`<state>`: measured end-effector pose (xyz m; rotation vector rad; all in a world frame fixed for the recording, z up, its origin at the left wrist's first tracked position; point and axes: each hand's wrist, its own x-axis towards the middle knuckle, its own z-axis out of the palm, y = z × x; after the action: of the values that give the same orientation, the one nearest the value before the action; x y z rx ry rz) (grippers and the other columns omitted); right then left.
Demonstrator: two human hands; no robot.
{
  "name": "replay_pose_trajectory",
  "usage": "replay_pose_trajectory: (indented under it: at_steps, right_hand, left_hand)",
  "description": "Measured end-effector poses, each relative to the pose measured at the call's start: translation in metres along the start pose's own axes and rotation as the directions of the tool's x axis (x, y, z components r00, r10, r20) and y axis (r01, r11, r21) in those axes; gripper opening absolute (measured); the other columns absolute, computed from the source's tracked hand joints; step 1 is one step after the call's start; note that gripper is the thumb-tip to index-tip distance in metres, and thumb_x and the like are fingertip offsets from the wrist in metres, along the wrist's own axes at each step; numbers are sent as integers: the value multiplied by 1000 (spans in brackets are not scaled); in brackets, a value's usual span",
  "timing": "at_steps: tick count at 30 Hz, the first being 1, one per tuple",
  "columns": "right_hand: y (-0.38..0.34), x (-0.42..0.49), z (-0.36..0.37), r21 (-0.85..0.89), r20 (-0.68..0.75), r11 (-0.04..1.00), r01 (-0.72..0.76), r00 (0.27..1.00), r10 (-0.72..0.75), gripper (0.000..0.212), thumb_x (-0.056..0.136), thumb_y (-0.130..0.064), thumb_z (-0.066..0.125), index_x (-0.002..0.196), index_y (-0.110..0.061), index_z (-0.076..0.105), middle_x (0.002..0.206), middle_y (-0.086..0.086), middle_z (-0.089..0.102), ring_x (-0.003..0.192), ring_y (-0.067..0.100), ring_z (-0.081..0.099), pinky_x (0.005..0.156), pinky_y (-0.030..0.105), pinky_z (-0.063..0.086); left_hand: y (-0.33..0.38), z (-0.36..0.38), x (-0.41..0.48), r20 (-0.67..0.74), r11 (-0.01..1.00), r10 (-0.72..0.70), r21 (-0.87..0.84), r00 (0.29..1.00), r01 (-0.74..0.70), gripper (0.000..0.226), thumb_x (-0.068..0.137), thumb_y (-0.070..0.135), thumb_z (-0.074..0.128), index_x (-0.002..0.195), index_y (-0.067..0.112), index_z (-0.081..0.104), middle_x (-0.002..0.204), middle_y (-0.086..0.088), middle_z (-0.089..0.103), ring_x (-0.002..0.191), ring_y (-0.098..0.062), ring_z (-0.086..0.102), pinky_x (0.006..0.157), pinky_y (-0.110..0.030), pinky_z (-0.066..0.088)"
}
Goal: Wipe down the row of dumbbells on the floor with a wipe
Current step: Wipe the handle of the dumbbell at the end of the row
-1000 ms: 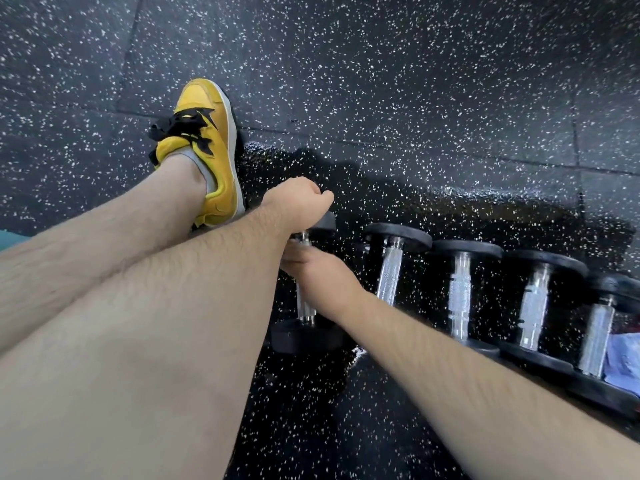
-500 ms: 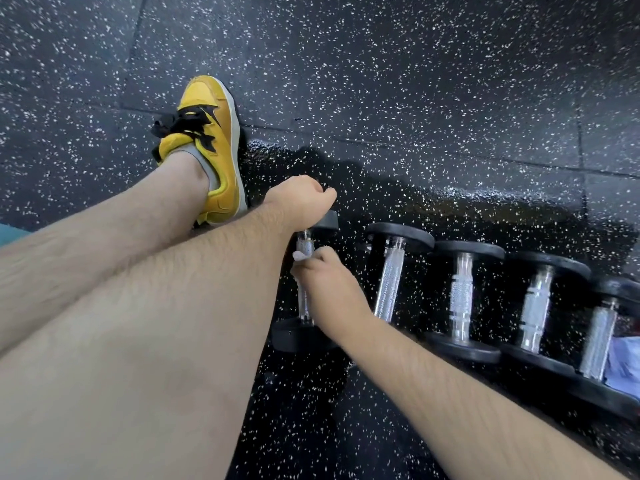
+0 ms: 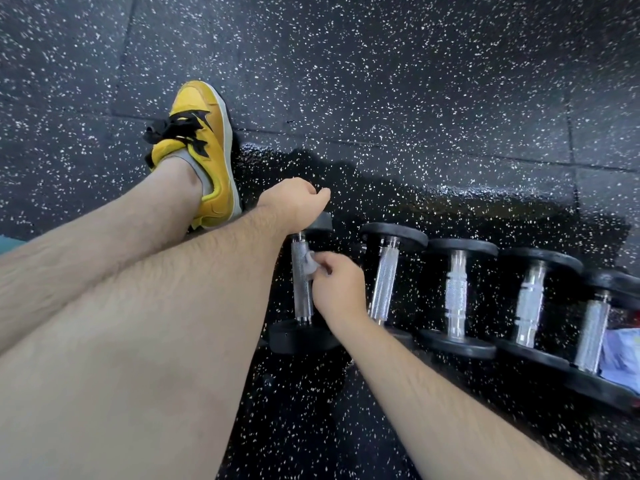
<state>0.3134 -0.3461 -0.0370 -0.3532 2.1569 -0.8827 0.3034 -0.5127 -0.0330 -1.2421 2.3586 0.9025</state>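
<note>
While our right hand (image 3: 341, 292) pinches a small pale wipe (image 3: 309, 267) between thumb and fingertips, it presses that wipe against the right side of the knurled steel handle of the leftmost dumbbell (image 3: 301, 296), toward the handle's far end. Our left hand (image 3: 294, 199) sits just beyond, curled over the far black head of the same dumbbell, knuckles bent and thumb tip pointing right. Its fingertips are hidden behind the hand, which also covers much of that head. The near head rests on the floor (image 3: 415, 81), just left of our right wrist.

To the right, four more dumbbells lie side by side with their handles running near to far. The second dumbbell (image 3: 382, 282) lies just beside our right hand, and our right forearm covers most of its near head. The rightmost dumbbell (image 3: 592, 327) is cut by the right edge, its heads blurred. Against it lies a pale blue and white thing (image 3: 620, 355), too cropped for us to tell what it is.

We see black rubber tiles flecked with white, glossy around the row. Left of our left hand a yellow shoe (image 3: 207, 143) with black laces rests on the floor; our left forearm hides part of its heel. A teal sliver (image 3: 7, 242) at the left edge is too small to name.
</note>
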Motion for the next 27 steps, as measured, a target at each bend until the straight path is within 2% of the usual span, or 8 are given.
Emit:
replay_pose_trajectory:
  at_steps: [4,6,10,12,16,20,23,27]
  right_hand:
    - [15,-10,1,-22,11,1000,4,1000,-3,30,97,-6,55,119,-19,72,116,-8,67,105,9,61,91,21,49]
    - [8,1,3,23,-3,1000,-6,1000,6,27,97,-7,55,114,-20,72,111,-8,67,101,9,61,84,20,49]
    - [10,-8,3,55,37,997,-60,998,58,17,98,-9,56,104,-20,67,96,-5,67,80,9,59,56,13,42]
    - [15,-16,-2,38,86,995,-96,992,93,13,97,-12,58,98,-22,66,92,-6,67,77,10,58,55,16,43]
    - [2,-2,-7,89,77,989,-115,991,108,6,95,-16,63,96,-21,67,90,-11,66,80,7,60,61,12,43]
    - [3,-14,-10,56,100,993,-106,990,100,13,95,-10,60,91,-20,66,91,-9,64,70,4,55,49,8,40]
    - [8,-25,-8,-36,114,999,-29,993,33,18,93,-6,55,88,-19,66,99,-4,61,78,7,56,54,11,39]
    - [6,-22,-3,-73,82,986,153,986,-147,10,94,-11,59,92,-14,69,101,-6,56,89,5,55,76,21,44]
  left_hand:
    - [0,0,0,-3,1000,11,17,1000,-11,49,94,54,37,64,19,53,69,2,61,70,-18,61,64,-31,42]
    - [0,1,0,-3,1000,13,19,1000,-13,50,94,55,37,66,18,55,70,2,63,71,-17,61,63,-30,41]
    - [0,1,1,2,1000,10,13,1000,-10,51,94,57,36,70,19,60,74,3,65,73,-15,62,68,-31,44]
    - [0,0,1,3,1000,11,21,1000,-11,51,94,57,35,70,20,59,74,4,65,73,-14,61,68,-32,44]
    - [0,2,1,0,1000,11,14,1000,-11,50,94,57,35,66,21,55,73,4,64,72,-14,61,67,-32,44]
    - [-2,4,5,-5,1000,16,18,1000,-16,47,93,59,35,70,21,50,71,8,58,74,-15,59,70,-32,44]
    - [-2,4,4,-6,999,22,23,1000,-22,46,93,60,35,74,20,50,72,9,57,75,-15,60,71,-32,44]
    - [0,2,1,-18,999,25,27,1000,-25,49,95,57,36,65,21,53,69,5,60,71,-15,60,67,-31,43]
